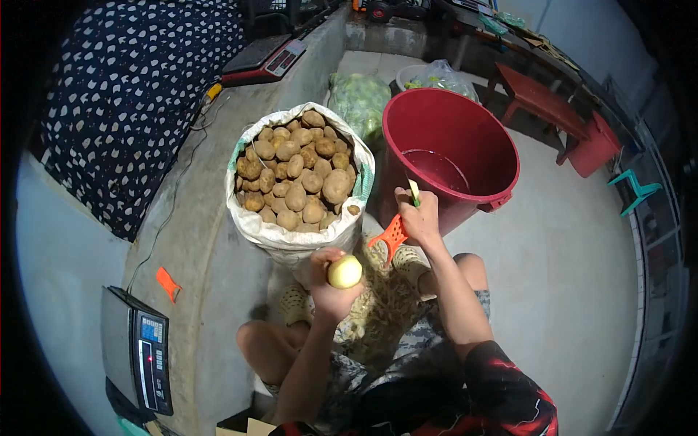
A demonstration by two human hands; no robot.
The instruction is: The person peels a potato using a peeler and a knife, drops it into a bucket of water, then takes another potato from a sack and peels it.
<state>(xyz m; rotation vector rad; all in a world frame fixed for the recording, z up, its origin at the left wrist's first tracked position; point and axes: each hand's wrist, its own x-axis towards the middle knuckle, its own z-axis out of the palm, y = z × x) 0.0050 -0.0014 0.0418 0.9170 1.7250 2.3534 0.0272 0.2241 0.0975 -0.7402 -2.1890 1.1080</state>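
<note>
Your sleeve and camo shorts sit closest. Left grip is curled snug round a peeled potato. Right grip is wrapped round an orange peeler; a pale-green bit pokes out above, can't tell what. You've got peels on the floor between your clogs. Scale and second peeler are on the ledge to your left. Past your grips: sack full of unpeeled potatoes, red bucket just right of it, green bag behind.
</note>
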